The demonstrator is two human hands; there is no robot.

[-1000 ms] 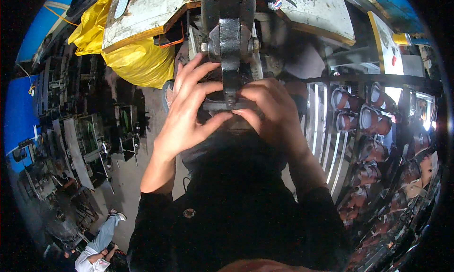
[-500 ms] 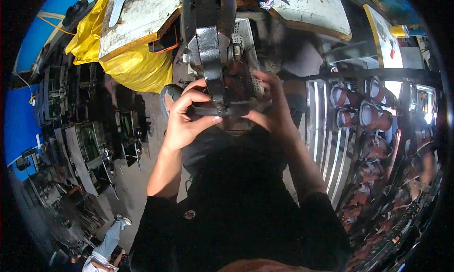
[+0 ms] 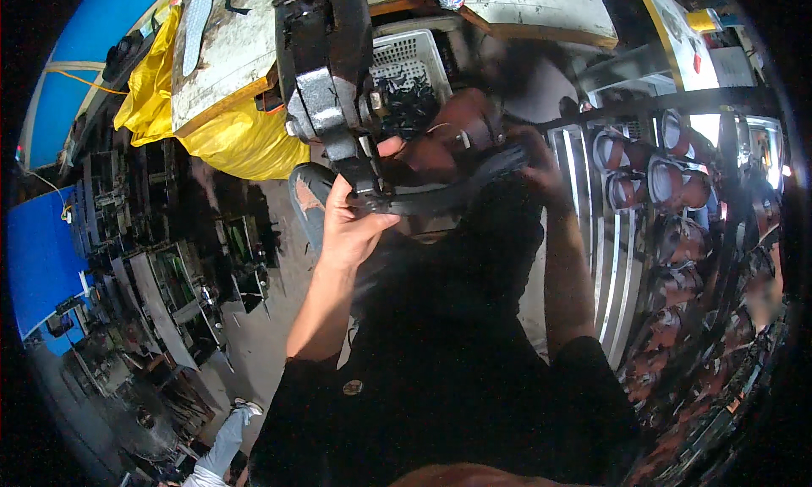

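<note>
A sandal with a brown upper [image 3: 463, 125] and a thick black sole [image 3: 448, 198] lies sideways in front of me, sole facing me. My left hand [image 3: 351, 231] pinches the sole's left end between thumb and fingers, right beside the narrow lower tip [image 3: 365, 178] of a dark metal machine [image 3: 326, 106]. This tip meets the sole's edge; the exact contact is hidden. At the sandal's other end my right hand [image 3: 541, 172] is closed around it, shadowed and slightly blurred.
Behind the sandal, a white plastic basket [image 3: 436, 60] holds black scraps. Worktables [image 3: 228, 55] flank the machine, a yellow sack [image 3: 245, 144] hangs at the left one. Brown sandals [image 3: 677, 182] fill a rack at right. Another person's leg [image 3: 224, 445] shows lower left.
My right hand has moved outward to the right, and the sandal has swung from end-on to sideways. My left hand stays by the machine tip. The view has shifted, showing more basket.
</note>
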